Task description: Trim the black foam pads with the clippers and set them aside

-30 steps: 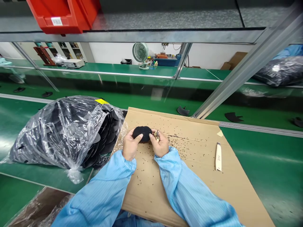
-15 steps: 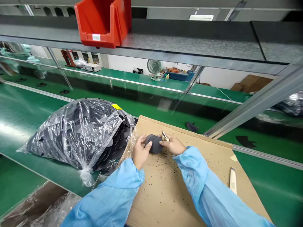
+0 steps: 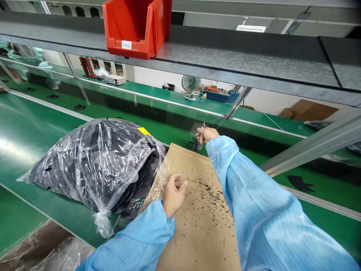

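Gripping tool (image 3: 201,138) below label (image 3: 126,45) “不良品”

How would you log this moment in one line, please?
left hand: loosely curled, above cardboard; right hand: holding small tool, over green surface; plastic bag: holds black pieces

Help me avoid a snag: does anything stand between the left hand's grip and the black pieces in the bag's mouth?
Yes: loose clear plastic lies crumpled on the cardboard between the left hand's grip and the black pieces. Nothing else visible stands between them.
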Motion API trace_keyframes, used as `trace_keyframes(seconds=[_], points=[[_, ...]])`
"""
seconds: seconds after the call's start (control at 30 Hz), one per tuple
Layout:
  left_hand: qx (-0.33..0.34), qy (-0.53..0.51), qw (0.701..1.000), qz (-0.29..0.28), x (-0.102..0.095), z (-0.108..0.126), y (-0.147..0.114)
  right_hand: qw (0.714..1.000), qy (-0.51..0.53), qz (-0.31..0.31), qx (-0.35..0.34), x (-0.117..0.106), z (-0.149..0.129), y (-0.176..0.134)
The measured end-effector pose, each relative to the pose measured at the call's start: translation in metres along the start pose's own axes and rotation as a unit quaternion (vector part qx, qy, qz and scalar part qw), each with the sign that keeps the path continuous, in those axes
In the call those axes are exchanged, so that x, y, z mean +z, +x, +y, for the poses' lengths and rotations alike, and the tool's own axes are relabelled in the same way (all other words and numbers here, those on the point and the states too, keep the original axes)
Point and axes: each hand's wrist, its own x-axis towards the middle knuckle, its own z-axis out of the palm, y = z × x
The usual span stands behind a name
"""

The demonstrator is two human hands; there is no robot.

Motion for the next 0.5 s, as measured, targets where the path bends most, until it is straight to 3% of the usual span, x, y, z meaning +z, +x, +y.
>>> trace_keyframes(seconds=[0.13, 0.33, 0.5], points=[[0.011, 0.001, 1.0, -0.001, -0.001, -0.004, -0.001, 0.996, -0.089, -0.007, -0.007, 0.001, 0.018, 0.008], [0.02, 0.057, 0.998, -0.017, 0.003, -0.001, -0.004, 0.964, -0.265, -0.023, 0.005, -0.027, 0.08, -0.001], [0.031, 0.066, 0.997, -0.034, 0.005, -0.002, -0.005, 0.946, -0.302, -0.084, -0.083, -0.007, 0.087, -0.012]])
